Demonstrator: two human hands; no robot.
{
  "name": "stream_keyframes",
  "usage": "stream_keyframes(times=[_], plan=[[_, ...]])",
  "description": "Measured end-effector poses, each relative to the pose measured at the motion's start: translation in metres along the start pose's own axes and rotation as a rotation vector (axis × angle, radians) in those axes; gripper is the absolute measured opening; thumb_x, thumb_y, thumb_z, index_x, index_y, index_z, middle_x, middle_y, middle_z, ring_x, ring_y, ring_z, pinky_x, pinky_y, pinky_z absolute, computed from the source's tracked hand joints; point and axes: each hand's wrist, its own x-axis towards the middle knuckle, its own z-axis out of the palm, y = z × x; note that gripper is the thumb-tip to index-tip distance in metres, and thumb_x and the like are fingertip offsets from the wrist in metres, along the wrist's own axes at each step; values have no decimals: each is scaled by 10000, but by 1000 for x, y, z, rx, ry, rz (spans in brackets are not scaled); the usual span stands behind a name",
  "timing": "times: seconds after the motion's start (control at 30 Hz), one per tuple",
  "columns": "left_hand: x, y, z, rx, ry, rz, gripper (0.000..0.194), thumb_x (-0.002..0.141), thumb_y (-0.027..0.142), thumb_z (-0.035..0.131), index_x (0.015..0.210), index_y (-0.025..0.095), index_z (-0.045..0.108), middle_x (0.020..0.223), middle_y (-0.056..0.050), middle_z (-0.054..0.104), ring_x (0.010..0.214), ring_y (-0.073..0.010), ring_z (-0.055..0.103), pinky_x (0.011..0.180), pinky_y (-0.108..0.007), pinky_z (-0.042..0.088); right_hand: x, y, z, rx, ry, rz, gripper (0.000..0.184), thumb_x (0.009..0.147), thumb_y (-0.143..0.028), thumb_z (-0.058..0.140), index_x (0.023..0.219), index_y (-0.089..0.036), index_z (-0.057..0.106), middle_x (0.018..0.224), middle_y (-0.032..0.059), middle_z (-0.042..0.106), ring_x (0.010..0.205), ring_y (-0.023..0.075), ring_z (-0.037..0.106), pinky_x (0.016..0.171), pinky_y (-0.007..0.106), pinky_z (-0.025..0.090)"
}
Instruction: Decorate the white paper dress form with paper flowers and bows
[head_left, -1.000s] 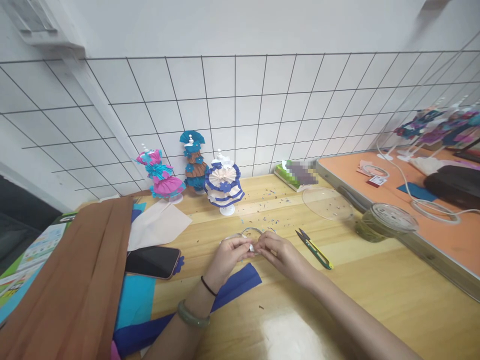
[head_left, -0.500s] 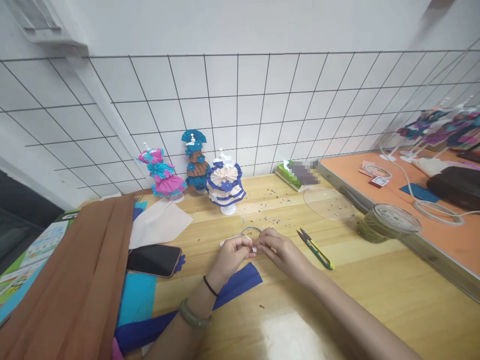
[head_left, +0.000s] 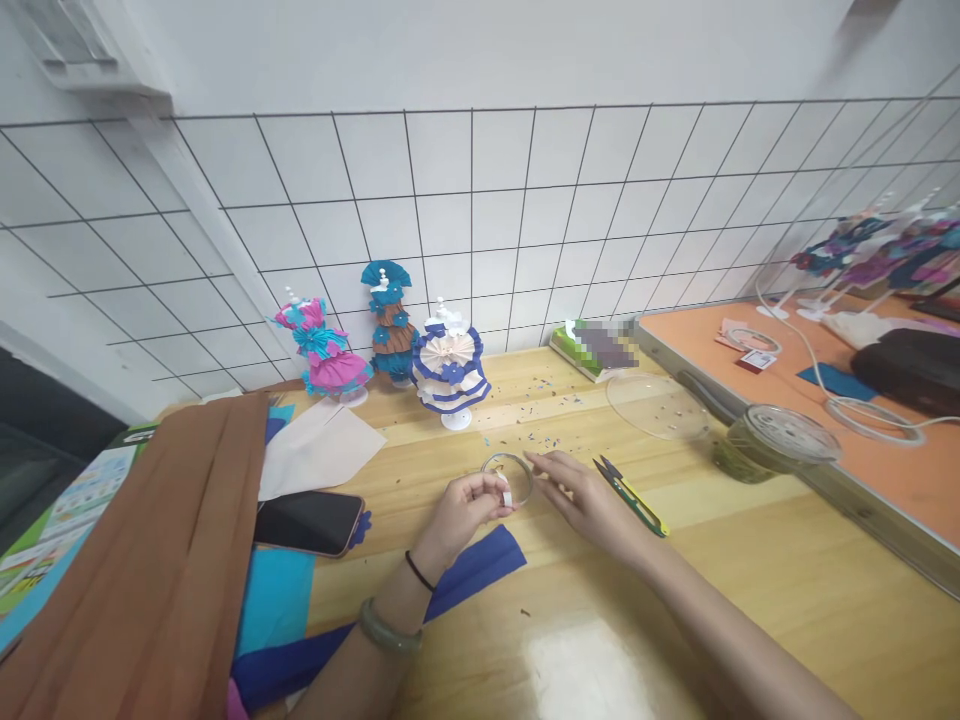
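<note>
My left hand [head_left: 472,508] is closed, its fingertips pinching a small white strip [head_left: 505,494] and the near side of a thin grey ring [head_left: 529,480] that looks like a narrow roll of tape. To the right of that ring is my right hand [head_left: 574,490], fingers stretched out and thumb apart, with nothing visible in it. The fingertips of the right hand are close to the ring's rim; whether they touch it I cannot tell. Green-and-yellow thread snips [head_left: 637,505] lie just beyond the right hand. A strip of dark blue crepe paper [head_left: 480,570] lies beneath my left wrist.
Three small crepe-paper dresses on stands, one white and blue [head_left: 450,370], line the tiled wall. Brown paper [head_left: 172,500] and a phone [head_left: 311,522] are at left. A tissue pack [head_left: 577,350], clear disc [head_left: 637,408] and clear round container [head_left: 776,445] sit at right.
My right hand has parted from my left and moved slightly right, its fingers opening. More of the ring and the white strip now shows in my left hand.
</note>
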Motion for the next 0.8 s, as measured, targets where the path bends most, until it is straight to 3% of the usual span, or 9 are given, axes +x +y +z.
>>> stream_keyframes(times=[0.1,0.2,0.4,0.5,0.6,0.7,0.8], plan=[[2,-2,-2,33,3,12,233,605,264,710,766,122,620,715,-17,598,712,-162,630,807,-372,472,-18,32,-13,-269,50,217,356,855,-242,397,1159,-127,542,1019,143,601,923,245,577,794,348,455],[4,-5,-4,96,5,52,252,579,213,723,783,125,605,720,-18,604,714,-158,625,756,-332,484,-42,58,-23,-524,21,362,351,834,-231,386,1110,-120,572,1001,153,626,920,288,572,781,387,444],[12,-16,-9,246,71,193,179,643,174,669,793,132,579,790,-32,588,667,-116,607,654,-251,485,-67,68,-25,-565,-5,451,301,820,-209,360,978,-172,614,808,111,662,803,256,599,658,326,442],[13,-19,-9,270,97,246,147,642,145,655,771,140,584,921,-39,543,669,-93,596,662,-242,490,-59,59,-22,-351,56,549,283,820,-260,373,955,-179,608,830,106,662,784,249,606,652,319,441],[12,-20,-8,283,67,255,135,641,147,654,756,145,583,874,-30,543,674,-106,601,669,-254,498,-40,37,-17,172,124,612,312,819,-397,392,930,-173,579,753,59,634,630,181,596,561,268,445],[10,-18,-5,287,38,231,149,633,163,674,745,148,577,789,-18,568,688,-115,604,685,-252,493,-17,9,-8,589,51,717,448,746,-549,486,953,-158,561,534,-39,498,378,87,425,383,207,333],[7,-15,-3,287,21,208,153,629,182,688,725,146,574,742,-11,578,701,-123,607,677,-239,488,4,-10,6,822,-45,704,579,661,-512,629,1095,-148,506,541,-68,478,352,42,339,353,175,270]])
